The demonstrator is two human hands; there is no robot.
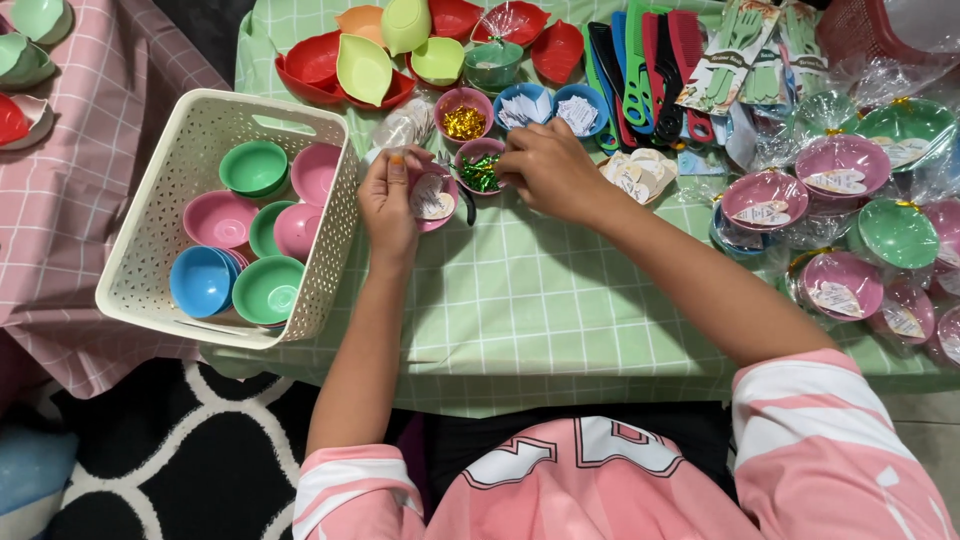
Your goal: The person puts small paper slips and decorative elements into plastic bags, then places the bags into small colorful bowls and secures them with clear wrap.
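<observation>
On the green checked tablecloth (520, 300), seen from the head camera, a small pink bowl (436, 203) wrapped in clear film with a paper tag is gripped by the left hand (390, 205), fingers closed round its rim. Just beside it, the right hand (545, 170) is laid over a pink bowl of green twist ties (480, 170), its fingertips pinched together at the ties; whether one is actually held cannot be told. A bowl of gold ties (464, 120) and two blue bowls of paper tags (550, 108) are set just behind. A white perforated basket (190, 140) with unwrapped bowls is placed to the left. Wrapped bowls (842, 165) are spread at the right, coloured combs (650, 70) behind.
</observation>
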